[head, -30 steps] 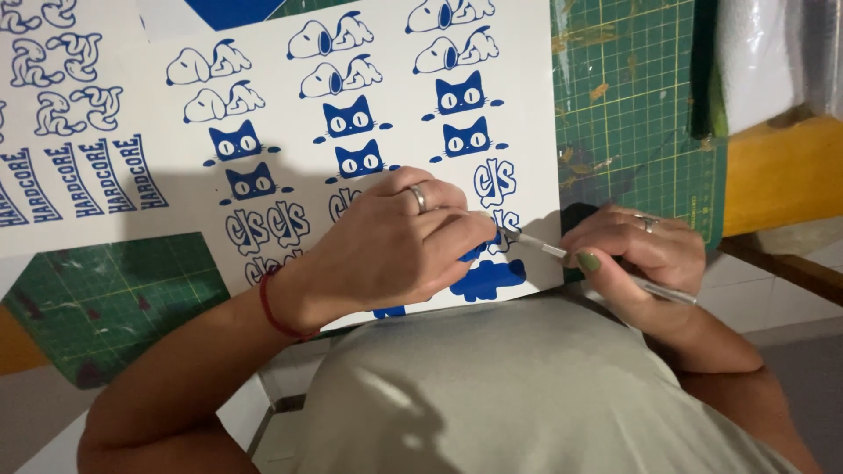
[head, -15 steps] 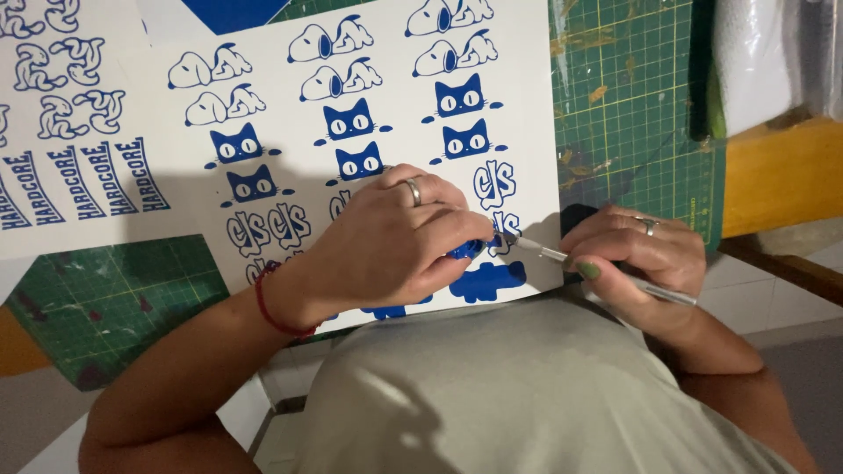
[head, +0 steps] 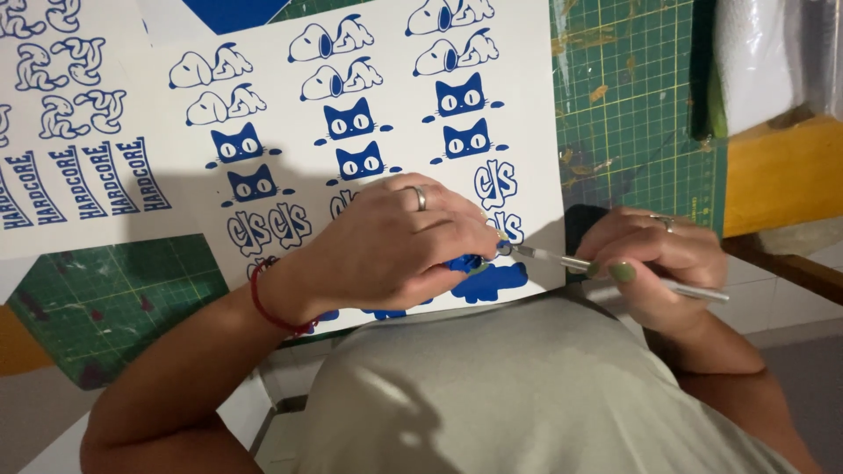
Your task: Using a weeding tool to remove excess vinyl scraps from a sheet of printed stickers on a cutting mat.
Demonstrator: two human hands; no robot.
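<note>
A white sticker sheet [head: 369, 70] printed with blue cats, dogs and lettering lies on a green cutting mat [head: 632, 114]. My left hand [head: 395, 241], with a ring and a red wrist band, presses down on the sheet's near edge, its fingertips pinching a bit of blue vinyl [head: 464, 262]. My right hand [head: 650, 259], with green nails and a ring, grips a thin silver craft knife [head: 606, 266]. The blade tip meets the blue shape [head: 492, 283] right beside my left fingertips.
A second white sheet [head: 70, 132] with blue lettering and squiggles lies at the left. A wooden ledge [head: 781, 175] and a white plastic-wrapped roll [head: 755, 61] sit at the right. My grey shirt [head: 492, 395] fills the bottom.
My left hand has shifted slightly left and curled tighter over the blue piece. The knife tip stays at the same spot.
</note>
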